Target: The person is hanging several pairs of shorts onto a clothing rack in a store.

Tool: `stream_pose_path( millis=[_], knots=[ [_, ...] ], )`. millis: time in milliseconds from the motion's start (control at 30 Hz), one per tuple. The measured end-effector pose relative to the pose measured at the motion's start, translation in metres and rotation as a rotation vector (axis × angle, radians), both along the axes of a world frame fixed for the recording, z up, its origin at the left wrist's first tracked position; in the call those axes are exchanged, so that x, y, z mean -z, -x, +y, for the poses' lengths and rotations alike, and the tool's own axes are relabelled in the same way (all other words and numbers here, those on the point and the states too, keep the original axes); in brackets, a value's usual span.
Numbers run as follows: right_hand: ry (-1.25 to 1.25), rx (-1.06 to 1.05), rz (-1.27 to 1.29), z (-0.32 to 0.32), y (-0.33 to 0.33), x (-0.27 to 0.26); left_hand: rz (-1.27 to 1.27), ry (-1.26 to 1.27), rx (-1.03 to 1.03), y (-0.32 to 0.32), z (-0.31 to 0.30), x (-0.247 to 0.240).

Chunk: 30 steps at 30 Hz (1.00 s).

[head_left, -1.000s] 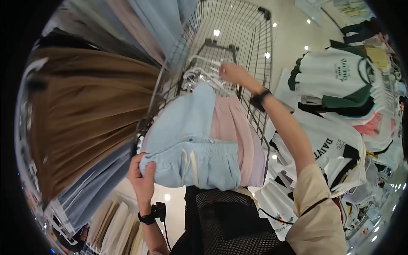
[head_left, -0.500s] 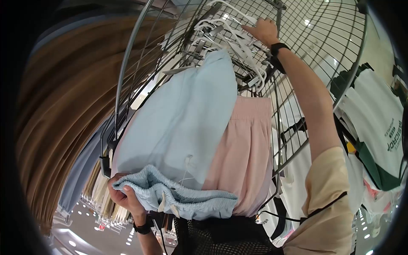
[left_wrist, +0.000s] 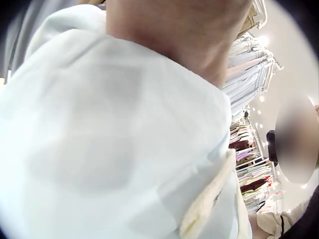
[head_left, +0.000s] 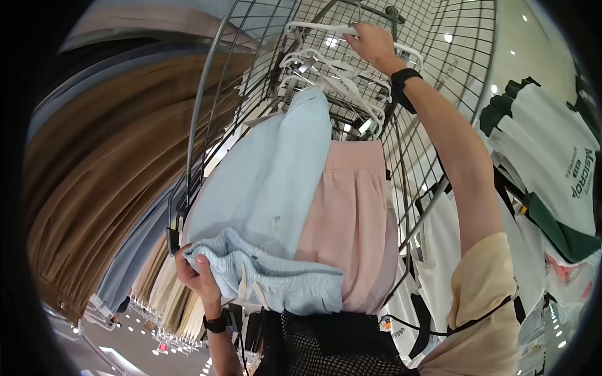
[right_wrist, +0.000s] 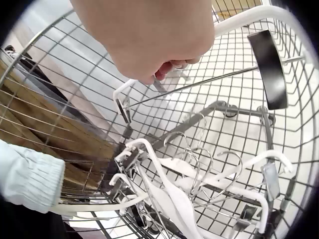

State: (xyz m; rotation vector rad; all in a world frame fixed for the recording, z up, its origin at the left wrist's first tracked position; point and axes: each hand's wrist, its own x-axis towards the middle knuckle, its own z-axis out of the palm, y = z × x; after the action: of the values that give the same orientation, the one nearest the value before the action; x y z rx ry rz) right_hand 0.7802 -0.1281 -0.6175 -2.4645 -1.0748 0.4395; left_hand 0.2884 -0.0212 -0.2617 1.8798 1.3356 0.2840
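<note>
Light blue drawstring pants (head_left: 269, 272) lie folded over the near end of a wire cart, their elastic waistband toward the person. The left hand (head_left: 199, 276) grips the waistband's left corner, thumb on top; in the left wrist view pale blue cloth (left_wrist: 114, 129) fills most of the picture. At the top, the right hand (head_left: 375, 47) holds a white hanger (head_left: 313, 26) by its middle; in the right wrist view the fingers of the right hand (right_wrist: 154, 40) curl round it, its metal clips holding no garment. Pink pants (head_left: 348, 213) lie beside the blue ones.
Several white hangers (right_wrist: 174, 199) lie in the cart (head_left: 199, 106). Brown garments (head_left: 119, 144) hang close on the left. White and green shirts (head_left: 552, 156) hang on the right, outside the cart.
The right hand has moved up and forward with the hanger raised from the others. The left hand has drawn the waistband nearer the body, and it now gapes. The view has shifted closer over the cart.
</note>
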Motion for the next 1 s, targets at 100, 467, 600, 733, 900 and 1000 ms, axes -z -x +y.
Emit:
stream_pose_path(
  millis=[100,467,600,733,900,1000],
  knots=[
    [-0.004,0.033,0.077,-0.007,0.001,-0.082,-0.025,0.008,0.016,0.008,0.002,-0.002],
    [-0.366,-0.059,0.354,-0.091,0.148,-0.376,-0.405,0.099,0.492,-0.01,0.0,-0.079],
    [-0.505,-0.186,0.45,-0.135,0.238,-0.448,-0.617,0.084,0.484,0.038,-0.031,-0.097],
    [-0.631,-0.252,0.588,-0.169,0.341,-0.475,-0.755,-0.061,0.531,0.095,-0.085,-0.134],
    [-0.389,-0.341,0.642,-0.195,0.428,-0.521,-0.771,-0.227,0.427,0.176,-0.147,-0.193],
    [-0.334,-0.355,0.751,-0.199,0.471,-0.525,-0.758,-0.299,0.42,0.216,-0.156,-0.217]
  ],
)
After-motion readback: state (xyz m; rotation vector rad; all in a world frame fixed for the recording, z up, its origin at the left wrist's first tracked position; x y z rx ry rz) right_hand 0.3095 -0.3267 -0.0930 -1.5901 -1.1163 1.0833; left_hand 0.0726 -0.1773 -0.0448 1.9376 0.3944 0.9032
